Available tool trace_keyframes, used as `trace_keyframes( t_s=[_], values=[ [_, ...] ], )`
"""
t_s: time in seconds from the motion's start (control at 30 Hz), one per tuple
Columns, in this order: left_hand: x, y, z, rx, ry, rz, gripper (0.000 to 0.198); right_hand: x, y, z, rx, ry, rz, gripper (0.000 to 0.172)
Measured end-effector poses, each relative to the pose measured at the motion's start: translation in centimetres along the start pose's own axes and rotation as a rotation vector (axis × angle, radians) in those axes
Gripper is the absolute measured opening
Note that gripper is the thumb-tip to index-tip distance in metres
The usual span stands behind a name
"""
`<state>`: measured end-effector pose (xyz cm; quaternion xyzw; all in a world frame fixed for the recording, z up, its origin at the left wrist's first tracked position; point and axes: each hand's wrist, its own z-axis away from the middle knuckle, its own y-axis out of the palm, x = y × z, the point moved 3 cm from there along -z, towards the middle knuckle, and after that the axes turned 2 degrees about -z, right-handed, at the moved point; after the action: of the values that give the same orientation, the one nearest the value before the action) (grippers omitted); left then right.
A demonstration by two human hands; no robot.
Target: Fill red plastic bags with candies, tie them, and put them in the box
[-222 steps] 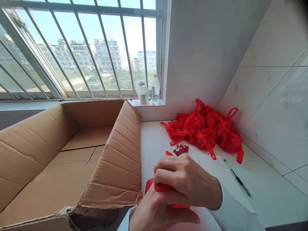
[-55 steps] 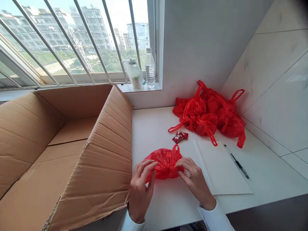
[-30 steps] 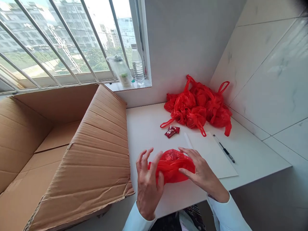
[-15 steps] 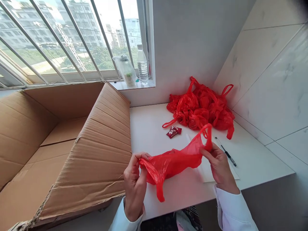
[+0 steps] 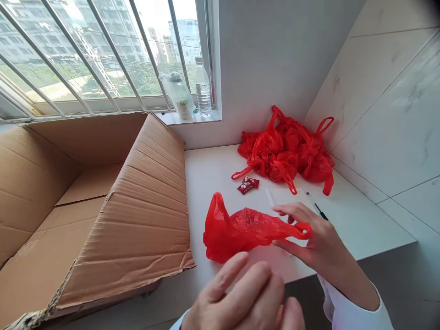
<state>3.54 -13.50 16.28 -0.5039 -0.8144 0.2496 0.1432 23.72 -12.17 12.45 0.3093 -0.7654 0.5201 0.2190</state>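
Red plastic carrier bag (image 5: 245, 231) lies on white bench (image 5: 202, 178), near the front edge, btwn the cardboard box (image 5: 147, 188) & R hand (image 5: 325, 233). Bag's long axis runs approx. L–R across the bench; L handle (image 5: 224, 207) stands up in a loop, R handle (image 5: 300, 235) points R, straight at R hand, loop end against the palm side. Bag body is low & crumpled, fuller at its L end.

R hand: thumb & fingers well apart, R handle lying btwn them, no firm grip visible. L hand (image 5: 240, 300): close to cam at btm ctr, in front of the bag, back of hand up, fingers curled & bunched; can't tell if anything's inside.

Behind the bag, 2 small dk-red wrapped packets (image 5: 248, 184), overlapping. Back R corner: heap of red plastic bags (image 5: 288, 151) w/ several loops sticking out. White paper (image 5: 295, 195) + black-grip pen (image 5: 316, 206) nr R hand, both partly hidden by it. Box is open-topped, its R wall leaning out twd the bench. Window sill: clear water bottle (image 5: 203, 89), upright, next to a see-through bag (image 5: 180, 98) w/ a container in it.
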Motion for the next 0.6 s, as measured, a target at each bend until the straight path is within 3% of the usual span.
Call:
trace_keyframes(
  t_s=[0.03,0.07,0.17,0.27,0.33,0.47,0.6],
  values=[
    [-0.2,0.9,-0.3,0.106,0.105,-0.016,0.016,0.4,0.2,-0.5,0.072,-0.032,-0.008,0.013],
    [-0.2,1.7,-0.5,0.177,0.167,-0.037,0.014,0.6,0.4,-0.9,0.128,-0.028,-0.040,0.010],
    [1.2,4.2,-0.6,0.342,0.112,-0.137,0.008,-0.5,1.3,-2.0,0.127,0.168,-0.346,0.023],
    [2.6,5.3,0.6,0.571,-0.034,-0.269,0.009,-2.8,2.2,-2.4,-0.141,0.441,-0.811,0.025],
    [3.3,4.8,2.1,0.688,-0.185,-0.353,0.021,-3.9,2.6,-2.2,-0.322,0.563,-0.997,0.025],
    [3.1,1.8,5.2,0.585,-0.279,-0.196,0.051,-4.1,2.7,-1.2,-0.481,0.601,-1.087,0.021],
    [3.3,0.3,7.7,0.521,-0.501,-0.094,0.047,-4.4,2.6,-0.6,-0.510,0.580,-1.041,0.019]
  ],
)
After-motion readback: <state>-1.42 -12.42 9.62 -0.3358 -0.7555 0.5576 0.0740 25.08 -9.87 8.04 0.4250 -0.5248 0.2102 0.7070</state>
